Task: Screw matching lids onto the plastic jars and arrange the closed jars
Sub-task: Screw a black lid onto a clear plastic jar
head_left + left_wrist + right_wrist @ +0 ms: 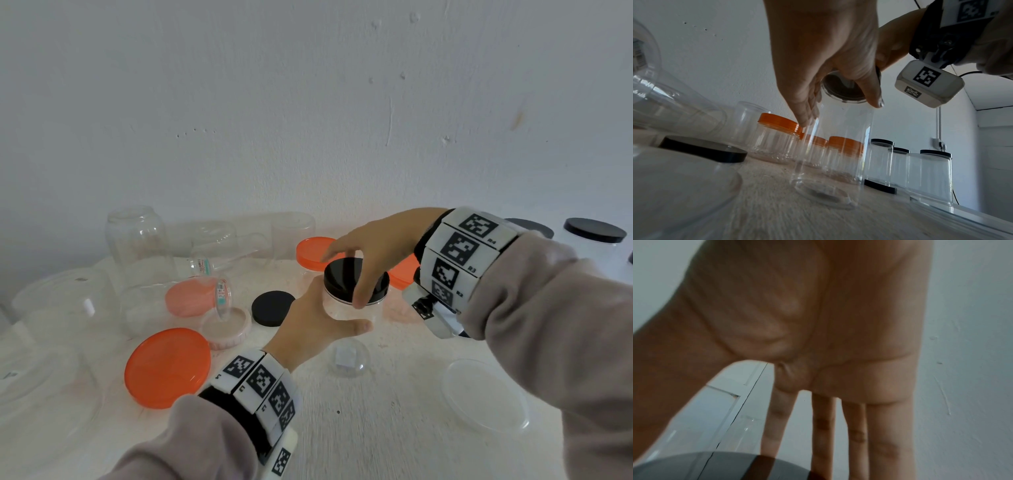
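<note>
Nearest, a clear flat lid [484,394] and a small clear dome [348,356] lay on the pale surface [376,428], with a large orange lid [167,367] to the left. Just beyond, the left hand [310,329] wrapped the clear jar [352,306] from the side, thumb curled across its front wall, holding it upright on the surface. The right hand [373,246] came down from above, thumb and fingers clamped around the rim of the black lid [354,277], which sat on the jar mouth. In the left wrist view the jar [835,154] stood on its base with the lid [842,91] at the top; whether the threads had caught could not be told. The right wrist view was mostly palm and blurred.

Judgement: the step was turning the lid home. To do it well, the lid should sit level before turning; if it binds, back off slightly and restart rather than force it. The left hand should grip firmly but low, since the thin wall looked likely to flex and distort the neck.

Further back lay a spare black lid [272,308], a pink lid [191,296] and a pale ribbed lid [226,330], and open jars [140,240] by the wall. Closed orange-lidded jars [777,138] and black-lidded jars [929,175] stood grouped at right; the finished jar would probably join those.
</note>
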